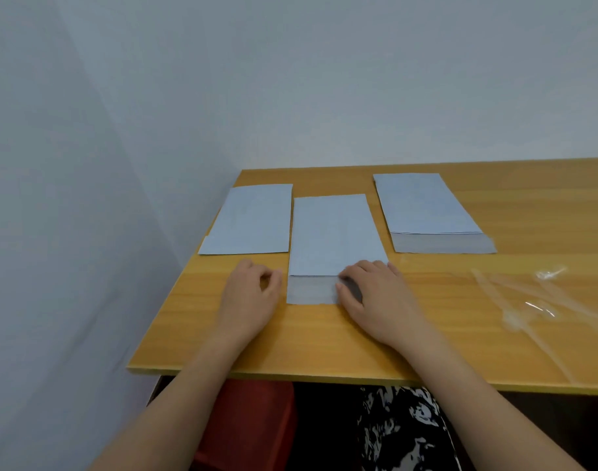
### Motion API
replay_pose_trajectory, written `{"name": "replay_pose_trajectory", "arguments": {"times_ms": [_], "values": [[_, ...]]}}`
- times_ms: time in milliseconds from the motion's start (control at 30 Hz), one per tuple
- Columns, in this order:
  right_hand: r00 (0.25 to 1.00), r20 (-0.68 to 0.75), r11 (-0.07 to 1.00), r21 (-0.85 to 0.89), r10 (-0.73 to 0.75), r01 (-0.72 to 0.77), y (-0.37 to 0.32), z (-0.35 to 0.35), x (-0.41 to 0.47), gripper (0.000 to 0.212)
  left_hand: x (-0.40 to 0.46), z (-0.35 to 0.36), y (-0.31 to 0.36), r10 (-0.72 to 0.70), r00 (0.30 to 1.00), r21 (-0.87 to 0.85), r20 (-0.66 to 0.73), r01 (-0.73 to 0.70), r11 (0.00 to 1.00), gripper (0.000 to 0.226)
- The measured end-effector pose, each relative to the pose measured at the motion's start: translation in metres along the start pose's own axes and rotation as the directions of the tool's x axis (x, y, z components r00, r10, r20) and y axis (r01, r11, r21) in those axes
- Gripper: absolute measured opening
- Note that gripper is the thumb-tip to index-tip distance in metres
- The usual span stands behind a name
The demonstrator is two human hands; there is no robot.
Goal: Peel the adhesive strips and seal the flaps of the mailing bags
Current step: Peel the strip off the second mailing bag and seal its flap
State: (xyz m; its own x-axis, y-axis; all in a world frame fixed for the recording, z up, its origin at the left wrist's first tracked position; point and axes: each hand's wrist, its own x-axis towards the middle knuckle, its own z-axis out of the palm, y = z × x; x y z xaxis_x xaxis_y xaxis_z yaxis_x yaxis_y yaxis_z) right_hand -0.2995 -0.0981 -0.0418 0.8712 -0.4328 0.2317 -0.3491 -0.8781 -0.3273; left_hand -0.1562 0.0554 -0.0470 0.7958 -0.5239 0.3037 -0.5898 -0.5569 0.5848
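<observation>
Middle bag (331, 232): flat on the surface (324, 341), between the hands, its grey flap (311, 290) open toward the person.
Left hand (250, 300): loosely curled, holding nothing, just beside the flap.
Right hand (375, 294): fingertips on the flap's right end; whether they pinch a strip, I cannot tell.
</observation>
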Motion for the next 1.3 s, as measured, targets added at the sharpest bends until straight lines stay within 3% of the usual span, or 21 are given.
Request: {"name": "replay_pose_trajectory", "arguments": {"times_ms": [100, 200, 333, 400, 500, 633, 733, 867, 967, 1033, 1100, 1200, 1300], "values": [[0.997, -0.033, 0.996, 0.052, -0.064, 0.065, -0.007, -0.004, -0.011, 0.030, 0.004, 0.004, 0.009, -0.172, 0.983, 0.056, 0.068, 0.169, 0.984, 0.047], [0.990, -0.052, 0.985, 0.113, -0.127, 0.133, -0.015, -0.001, -0.024, 0.025, 0.006, 0.006, 0.016, -0.252, 0.957, 0.202, 0.142, 0.221, 0.954, 0.060], [0.980, -0.027, 0.968, 0.157, -0.195, 0.197, -0.025, 0.002, -0.036, 0.020, 0.007, 0.000, 0.019, -0.349, 0.913, 0.273, 0.211, 0.288, 0.918, 0.041], [0.982, -0.003, 0.962, 0.201, -0.187, 0.184, -0.025, -0.001, -0.036, 0.021, 0.005, -0.006, 0.020, -0.358, 0.902, 0.195, 0.241, 0.316, 0.928, 0.033], [0.984, -0.035, 0.953, 0.245, -0.173, 0.177, -0.026, -0.014, -0.027, 0.028, 0.000, -0.021, 0.024, -0.240, 0.953, 0.025, 0.186, 0.239, 0.971, 0.021], [0.959, -0.180, 0.960, 0.133, -0.220, 0.245, -0.037, -0.047, -0.004, 0.046, -0.001, -0.052, 0.041, 0.048, 0.998, 0.147, -0.046, -0.041, 0.988, 0.014], [0.926, -0.254, 0.956, 0.023, -0.278, 0.293, -0.050, -0.073, 0.015, 0.059, 0.000, -0.078, 0.057, 0.307, 0.932, 0.328, -0.193, -0.233, 0.915, 0.006], [0.903, -0.323, 0.954, -0.189, -0.283, 0.231, -0.065, -0.097, 0.029, 0.069, -0.002, -0.109, 0.071, 0.520, 0.796, 0.457, -0.310, -0.355, 0.815, 0.024], [0.877, -0.350, 0.938, -0.230, -0.329, 0.259, -0.074, -0.106, 0.029, 0.037, -0.004, -0.125, 0.079, 0.557, 0.726, 0.441, -0.403, -0.379, 0.813, 0.025], [0.901, -0.335, 0.957, -0.188, -0.274, 0.221, -0.081, -0.111, 0.022, 0.013, -0.006, -0.131, 0.083, 0.532, 0.682, 0.382, -0.502, -0.377, 0.844, 0.031], [0.913, -0.372, 0.986, -0.072, -0.165, 0.149, -0.083, -0.111, 0.018, 0.015, -0.009, -0.132, 0.085, 0.475, 0.655, 0.339, -0.587, -0.334, 0.879, 0.048], [0.842, -0.538, 0.975, 0.167, -0.034, 0.146, -0.081, -0.107, 0.015, 0.018, -0.011, -0.128, 0.081, 0.423, 0.644, 0.303, -0.637, -0.294, 0.906, 0.062], [0.746, -0.662, 0.905, 0.360, 0.075, 0.228, -0.079, -0.105, 0.012, 0.011, -0.014, -0.115, 0.071, 0.407, 0.712, 0.261, -0.572, -0.313, 0.913, 0.059]]}}
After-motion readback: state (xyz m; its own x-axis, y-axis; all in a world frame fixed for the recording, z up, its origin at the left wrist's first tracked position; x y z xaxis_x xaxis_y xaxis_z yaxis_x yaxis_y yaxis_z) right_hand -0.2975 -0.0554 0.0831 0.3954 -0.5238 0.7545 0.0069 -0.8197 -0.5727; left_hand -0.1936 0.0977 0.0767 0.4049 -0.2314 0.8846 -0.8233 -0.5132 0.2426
